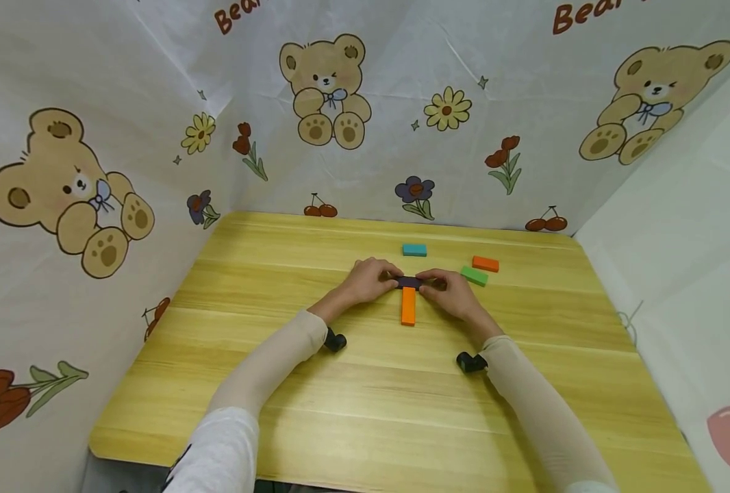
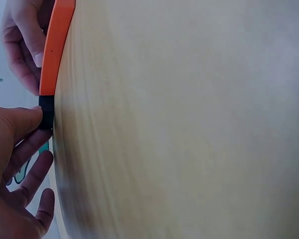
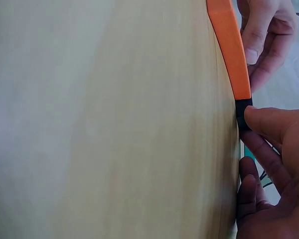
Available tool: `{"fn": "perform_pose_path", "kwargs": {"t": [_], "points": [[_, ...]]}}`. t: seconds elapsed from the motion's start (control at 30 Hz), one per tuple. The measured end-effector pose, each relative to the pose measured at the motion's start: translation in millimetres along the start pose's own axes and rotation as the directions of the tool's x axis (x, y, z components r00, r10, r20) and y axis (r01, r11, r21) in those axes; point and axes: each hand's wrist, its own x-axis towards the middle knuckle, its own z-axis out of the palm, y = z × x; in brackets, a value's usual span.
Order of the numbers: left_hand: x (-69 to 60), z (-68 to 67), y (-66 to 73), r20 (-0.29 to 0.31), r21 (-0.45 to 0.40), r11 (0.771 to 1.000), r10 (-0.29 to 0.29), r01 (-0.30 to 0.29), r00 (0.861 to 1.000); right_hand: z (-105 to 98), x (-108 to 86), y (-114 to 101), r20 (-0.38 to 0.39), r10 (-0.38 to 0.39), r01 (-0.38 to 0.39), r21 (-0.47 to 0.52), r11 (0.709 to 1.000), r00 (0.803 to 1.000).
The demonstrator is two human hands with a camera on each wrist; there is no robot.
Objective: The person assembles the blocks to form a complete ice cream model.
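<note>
A dark purple, almost black block (image 1: 409, 282) lies crosswise on the table, against the far end of an orange block (image 1: 408, 307) that points toward me. My left hand (image 1: 368, 281) pinches the dark block's left end between thumb and index finger. At the opposite end my right hand (image 1: 453, 293) pinches it the same way. Both wrist views show the dark block (image 2: 47, 111) touching the end of the orange block (image 3: 230, 50), both flat on the wood. In the left wrist view, the other fingers of the left hand (image 2: 12, 159) are spread loosely.
A teal block (image 1: 414, 250) lies beyond the hands. To the right of the right hand are a green block (image 1: 474, 276) and a red-orange block (image 1: 485, 263), close together. The wooden table (image 1: 365, 411) meets a bear-printed cloth (image 1: 365, 178) at its back edge.
</note>
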Motion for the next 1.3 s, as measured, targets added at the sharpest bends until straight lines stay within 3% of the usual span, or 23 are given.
{"fn": "perform_pose_path", "kwargs": {"t": [0.43,0.63,0.87,1.13,1.3], "points": [[-2.5,3.4,-0.3,-0.021,0.025,0.999,0.027,-0.027,0.999,-5,2.4,0,0.040,0.006,-0.007,0.019,1.000,0.999],[-18.7,1.8,14.9,0.009,0.118,0.990,0.073,-0.074,0.997,-9,8.1,-1,0.043,0.022,-0.024,0.046,0.999,0.999],[-43.6,3.1,31.0,0.136,0.204,0.968,0.117,-0.144,0.984,-17,22.3,-4,-0.037,0.071,-0.069,0.053,0.996,0.997],[-44.8,5.4,29.9,0.132,0.233,0.961,0.121,-0.150,0.984,-21,54.2,-4,-0.168,0.064,-0.060,0.025,0.998,0.984],[-45.0,9.5,28.9,0.140,0.225,0.964,0.109,-0.139,0.984,-18,65.8,-1,-0.158,0.128,-0.122,0.051,0.991,0.979]]}}
